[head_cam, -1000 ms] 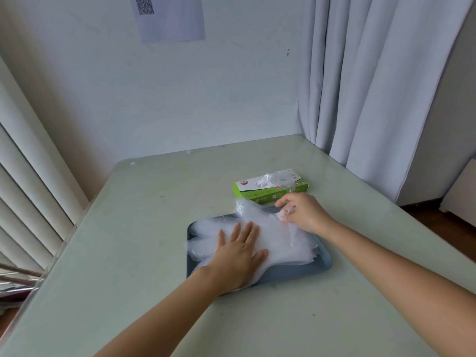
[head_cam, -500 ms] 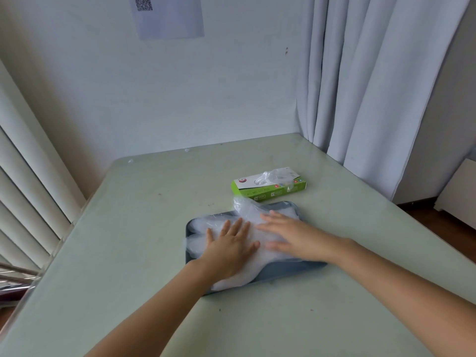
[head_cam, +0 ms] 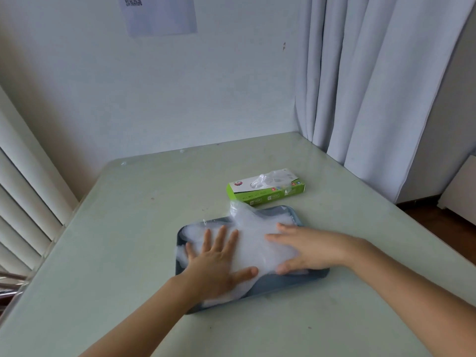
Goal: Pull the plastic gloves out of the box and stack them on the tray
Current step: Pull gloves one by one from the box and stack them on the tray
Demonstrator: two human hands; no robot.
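**Head view.** A grey tray (head_cam: 286, 282) lies on the pale green tabletop (head_cam: 128, 228), its long axis running left to right, with the right end slightly farther from the person. On it rests a stack of clear plastic gloves (head_cam: 253, 247), with its long axis along the tray's length. The glove fingers point toward the left end, and the cuff end lies toward the right. One lobe of plastic rises over the far rim toward the box (head_cam: 257, 198).

The left hand (head_cam: 219, 264) lies flat on the left half of the stack, fingers straight, spread and pointing away from the person. The right hand (head_cam: 309, 249) lies flat on the right half, fingers straight and pointing left. Neither hand is gripping the plastic; both press down on it.

The green-and-white box stands just beyond the tray's far rim, its long axis roughly parallel to that rim. Crumpled clear plastic protrudes from its top opening. A grey curtain (head_cam: 373, 86) hangs at the right.
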